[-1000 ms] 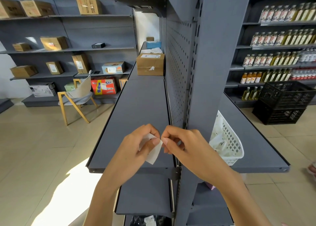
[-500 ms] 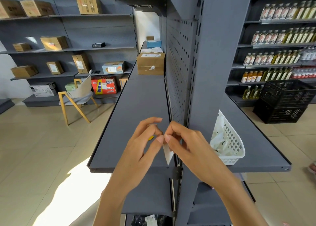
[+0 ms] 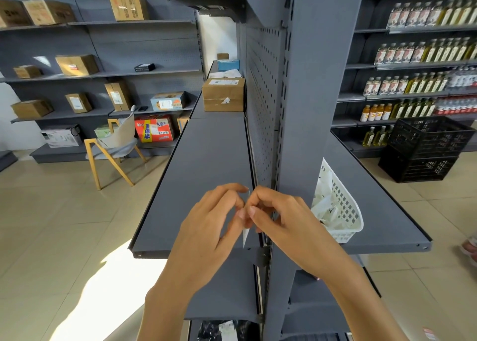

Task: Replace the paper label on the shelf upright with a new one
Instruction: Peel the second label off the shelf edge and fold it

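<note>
A small white paper label (image 3: 246, 233) is pinched edge-on between the fingertips of my left hand (image 3: 214, 227) and my right hand (image 3: 280, 218). Only its thin lower tip and a sliver above the fingers show. Both hands meet just left of the grey shelf upright (image 3: 312, 87), over the near end of the grey shelf (image 3: 201, 175). The upright's face is bare grey metal where I can see it.
A white plastic basket (image 3: 343, 209) with paper slips sits on the right shelf beside the upright. A cardboard box (image 3: 223, 94) stands further back on the left shelf. Black crates (image 3: 426, 147), a wooden-legged chair (image 3: 116, 144) and bottle shelves (image 3: 418, 56) surround the aisle.
The label has turned from lying flat in my left fingers to standing edge-on between both hands. My hands have risen a little and drawn closer to the upright.
</note>
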`<state>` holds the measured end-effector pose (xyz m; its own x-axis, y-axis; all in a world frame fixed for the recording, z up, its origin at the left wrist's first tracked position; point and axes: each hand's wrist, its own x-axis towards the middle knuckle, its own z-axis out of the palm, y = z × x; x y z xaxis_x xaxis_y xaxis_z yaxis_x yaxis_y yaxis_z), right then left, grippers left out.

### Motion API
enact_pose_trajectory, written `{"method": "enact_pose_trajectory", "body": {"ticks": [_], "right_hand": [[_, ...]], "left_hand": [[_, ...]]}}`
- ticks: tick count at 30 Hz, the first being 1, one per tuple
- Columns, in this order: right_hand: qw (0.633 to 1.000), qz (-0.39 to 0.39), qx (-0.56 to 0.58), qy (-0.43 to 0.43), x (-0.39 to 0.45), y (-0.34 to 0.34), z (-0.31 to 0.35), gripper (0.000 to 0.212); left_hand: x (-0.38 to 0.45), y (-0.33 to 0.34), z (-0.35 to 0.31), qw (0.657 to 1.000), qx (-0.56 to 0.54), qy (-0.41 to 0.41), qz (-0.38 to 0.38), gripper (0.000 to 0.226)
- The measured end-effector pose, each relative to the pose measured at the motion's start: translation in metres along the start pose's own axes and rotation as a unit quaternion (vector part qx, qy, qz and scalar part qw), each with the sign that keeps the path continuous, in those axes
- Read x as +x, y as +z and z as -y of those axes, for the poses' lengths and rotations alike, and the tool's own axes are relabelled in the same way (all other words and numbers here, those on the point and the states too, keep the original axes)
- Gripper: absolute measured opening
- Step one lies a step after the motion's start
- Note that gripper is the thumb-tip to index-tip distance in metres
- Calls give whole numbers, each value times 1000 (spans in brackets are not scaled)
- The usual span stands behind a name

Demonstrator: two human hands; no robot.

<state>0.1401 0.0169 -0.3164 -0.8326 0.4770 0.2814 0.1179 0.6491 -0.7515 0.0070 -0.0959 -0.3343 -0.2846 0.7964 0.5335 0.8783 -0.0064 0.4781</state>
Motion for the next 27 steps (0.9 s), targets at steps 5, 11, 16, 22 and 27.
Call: {"method": "enact_pose_trajectory", "body": {"ticks": [5, 11, 16, 22, 27], "right_hand": [[1000, -6, -11, -9, -4, 0, 1, 18], [999, -33, 19, -7, -7, -1, 4, 18], [998, -62, 12, -1, -7, -8, 6, 17], [992, -120, 23, -12, -1, -27, 10, 17], [986, -165, 29, -19, 2, -44, 8, 16]], "left_hand": [[-2, 1, -1, 999, 13, 5, -35, 23], [-1, 1, -8, 985, -156, -54, -53, 21], [7, -1, -13, 957, -271, -59, -83, 23], [33, -8, -23, 966, -229, -51, -109, 23], [45, -6, -28, 975, -164, -60, -137, 17]]}}
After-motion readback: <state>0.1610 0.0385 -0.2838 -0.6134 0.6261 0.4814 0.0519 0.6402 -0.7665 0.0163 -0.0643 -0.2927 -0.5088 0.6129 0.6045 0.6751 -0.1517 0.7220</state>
